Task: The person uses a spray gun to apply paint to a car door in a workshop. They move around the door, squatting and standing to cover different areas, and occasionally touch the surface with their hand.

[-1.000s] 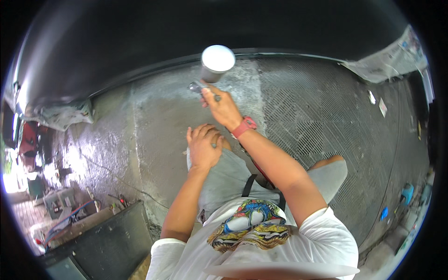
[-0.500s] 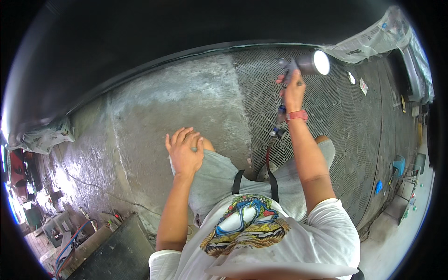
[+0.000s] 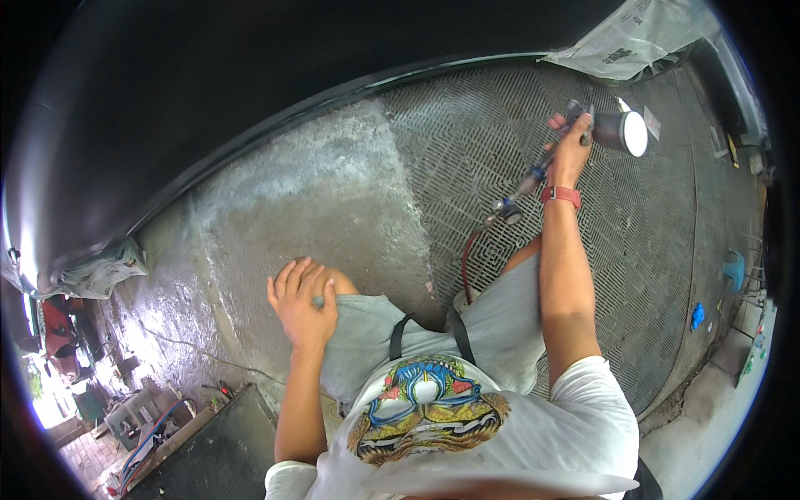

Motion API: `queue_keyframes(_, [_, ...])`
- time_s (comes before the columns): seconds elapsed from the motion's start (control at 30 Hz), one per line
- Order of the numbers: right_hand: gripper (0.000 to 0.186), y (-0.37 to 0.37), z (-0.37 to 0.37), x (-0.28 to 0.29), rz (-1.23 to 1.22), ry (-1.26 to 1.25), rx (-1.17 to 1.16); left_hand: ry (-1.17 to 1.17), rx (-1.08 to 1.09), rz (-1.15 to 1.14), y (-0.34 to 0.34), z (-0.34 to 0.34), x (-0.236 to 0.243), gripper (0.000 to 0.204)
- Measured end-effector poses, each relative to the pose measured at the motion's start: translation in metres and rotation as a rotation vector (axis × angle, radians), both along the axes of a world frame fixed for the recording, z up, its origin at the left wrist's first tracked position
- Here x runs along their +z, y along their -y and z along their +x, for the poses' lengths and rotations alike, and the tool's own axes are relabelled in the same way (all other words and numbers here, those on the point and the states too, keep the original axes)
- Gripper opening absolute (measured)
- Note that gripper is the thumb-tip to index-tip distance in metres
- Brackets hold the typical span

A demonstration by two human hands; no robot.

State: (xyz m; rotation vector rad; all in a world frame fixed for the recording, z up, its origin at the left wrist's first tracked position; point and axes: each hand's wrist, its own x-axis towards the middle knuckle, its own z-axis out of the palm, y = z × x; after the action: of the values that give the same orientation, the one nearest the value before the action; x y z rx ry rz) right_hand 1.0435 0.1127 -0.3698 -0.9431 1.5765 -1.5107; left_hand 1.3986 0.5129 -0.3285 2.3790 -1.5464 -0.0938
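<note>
R hand (image 3: 570, 154) gripping spray gun (image 3: 611, 131), approx 2 o'clock, white lid (image 3: 635, 133) facing 3; hose (image 3: 466, 258) below, twd 7. L hand (image 3: 302, 302) empty, spread open on knee (image 3: 340, 282), approx 8. Dark panel (image 3: 275, 50) at 11.

Left fingers (image 3: 292, 280) on left knee (image 3: 339, 283)

Grey cup (image 3: 610, 131), white lid (image 3: 635, 133)

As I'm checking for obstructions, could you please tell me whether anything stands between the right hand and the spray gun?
Nothing visible does: the right hand grips the spray gun directly, and the reddish hose runs lower in the picture.
</note>
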Motion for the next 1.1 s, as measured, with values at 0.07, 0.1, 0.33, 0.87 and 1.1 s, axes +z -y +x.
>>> queue_keyframes(0.07, [0.065,-0.006,0.019,0.000,0.064,0.139,0.135,0.048,0.032,0.011,-0.009,-0.015,0.014,0.026])
queue_keyframes(0.1, [0.065,-0.012,0.036,-0.002,0.046,0.173,0.193,0.065,0.055,0.019,-0.015,-0.024,0.022,0.026])
queue_keyframes(0.33, [0.064,-0.080,0.174,-0.011,0.144,0.256,0.774,0.197,0.233,0.036,-0.036,-0.097,0.085,0.030])
queue_keyframes(0.87, [0.066,-0.150,0.293,-0.066,0.013,-0.106,0.837,-0.074,-0.087,0.085,-0.040,-0.009,0.079,0.037])
queue_keyframes(1.1, [0.067,-0.194,0.375,-0.082,0.027,-0.242,0.853,-0.269,-0.029,0.340,-0.066,0.066,0.020,0.027])
